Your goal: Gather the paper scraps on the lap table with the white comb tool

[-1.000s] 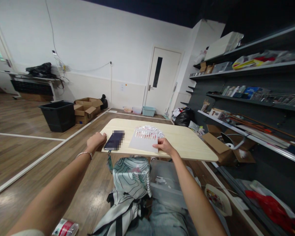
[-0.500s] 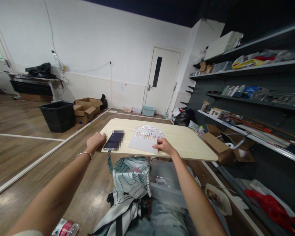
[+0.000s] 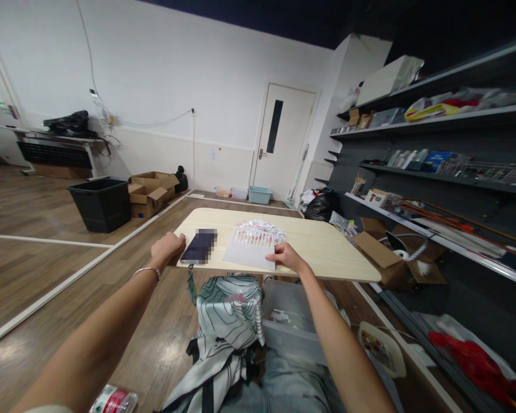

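A small light wooden table (image 3: 327, 246) stands in front of me. My left hand (image 3: 167, 248) grips its near left edge, fingers curled over the rim. Beside that hand lies a dark phone (image 3: 200, 246) on the tabletop. My right hand (image 3: 285, 255) pinches the near right corner of a white card (image 3: 250, 250) that has a row of small red-tipped pieces stuck along its far side. Behind the card lies a heap of small white-and-red packets (image 3: 262, 226).
A green-and-white patterned bag (image 3: 226, 321) and a clear plastic box (image 3: 290, 321) sit under the table by my legs. A black bin (image 3: 101, 202) and cardboard boxes (image 3: 150, 190) stand at left. Loaded shelves (image 3: 434, 172) line the right wall, a white door (image 3: 281, 137) lies ahead.
The white card has slid slightly to the left under my right hand. My left hand has stayed on the table edge.
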A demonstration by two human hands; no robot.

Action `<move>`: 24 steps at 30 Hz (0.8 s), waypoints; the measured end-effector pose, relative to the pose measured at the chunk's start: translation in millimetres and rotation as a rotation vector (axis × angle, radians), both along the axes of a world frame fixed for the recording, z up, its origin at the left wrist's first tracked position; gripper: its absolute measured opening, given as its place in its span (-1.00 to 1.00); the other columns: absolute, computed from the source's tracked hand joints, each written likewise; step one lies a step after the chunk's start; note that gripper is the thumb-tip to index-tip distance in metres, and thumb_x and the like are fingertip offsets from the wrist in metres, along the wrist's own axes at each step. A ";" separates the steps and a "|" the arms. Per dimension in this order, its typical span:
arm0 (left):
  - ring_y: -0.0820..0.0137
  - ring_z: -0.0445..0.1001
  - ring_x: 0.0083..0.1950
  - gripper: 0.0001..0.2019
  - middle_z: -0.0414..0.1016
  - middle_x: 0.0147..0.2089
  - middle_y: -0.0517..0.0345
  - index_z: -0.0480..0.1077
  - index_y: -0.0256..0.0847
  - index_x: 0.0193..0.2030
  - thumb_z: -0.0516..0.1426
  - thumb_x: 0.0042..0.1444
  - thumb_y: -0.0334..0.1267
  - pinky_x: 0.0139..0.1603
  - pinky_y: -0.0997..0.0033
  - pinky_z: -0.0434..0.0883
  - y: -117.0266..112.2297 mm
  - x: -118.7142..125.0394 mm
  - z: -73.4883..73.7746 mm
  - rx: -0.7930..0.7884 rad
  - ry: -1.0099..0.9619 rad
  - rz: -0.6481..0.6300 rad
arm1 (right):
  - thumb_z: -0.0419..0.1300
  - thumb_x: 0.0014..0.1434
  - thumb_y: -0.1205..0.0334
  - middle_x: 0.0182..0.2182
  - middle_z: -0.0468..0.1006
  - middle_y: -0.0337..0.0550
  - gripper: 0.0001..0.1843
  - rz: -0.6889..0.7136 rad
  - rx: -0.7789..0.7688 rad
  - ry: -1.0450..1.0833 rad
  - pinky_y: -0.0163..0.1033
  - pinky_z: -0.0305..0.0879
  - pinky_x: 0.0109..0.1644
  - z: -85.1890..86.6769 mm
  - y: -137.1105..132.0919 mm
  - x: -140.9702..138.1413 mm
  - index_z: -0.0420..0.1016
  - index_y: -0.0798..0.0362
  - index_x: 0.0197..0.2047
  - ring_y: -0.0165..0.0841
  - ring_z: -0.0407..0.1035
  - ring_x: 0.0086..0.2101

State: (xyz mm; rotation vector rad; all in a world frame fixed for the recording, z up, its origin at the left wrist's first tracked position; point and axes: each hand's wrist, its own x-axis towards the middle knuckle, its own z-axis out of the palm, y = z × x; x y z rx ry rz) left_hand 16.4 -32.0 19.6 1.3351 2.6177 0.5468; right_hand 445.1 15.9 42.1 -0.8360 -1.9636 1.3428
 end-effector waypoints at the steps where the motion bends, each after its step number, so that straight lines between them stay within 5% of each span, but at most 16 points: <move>1: -0.20 0.57 0.14 -0.29 0.57 0.12 -0.53 0.48 -0.52 0.17 -0.16 0.29 0.08 0.04 0.00 0.44 -0.1 0.1 0.2 -0.002 -0.001 0.001 | 0.55 -0.22 -0.14 -0.54 0.53 -0.18 -0.51 0.003 -0.003 -0.001 -0.31 0.19 -0.42 0.8 -0.9 -0.1 0.60 0.15 -0.52 -0.42 0.24 -0.49; 24: -0.22 0.58 0.10 -0.30 0.58 0.07 -0.56 0.51 -0.51 0.13 -0.14 0.27 0.08 0.02 -0.05 0.45 0.8 -1.4 -2.9 0.035 0.001 -0.004 | 0.53 -0.22 -0.22 -0.62 0.36 -0.30 -0.44 0.010 0.011 -0.045 -0.33 0.13 -0.46 3.9 -3.3 -0.1 0.50 0.12 -0.58 -0.46 0.16 -0.53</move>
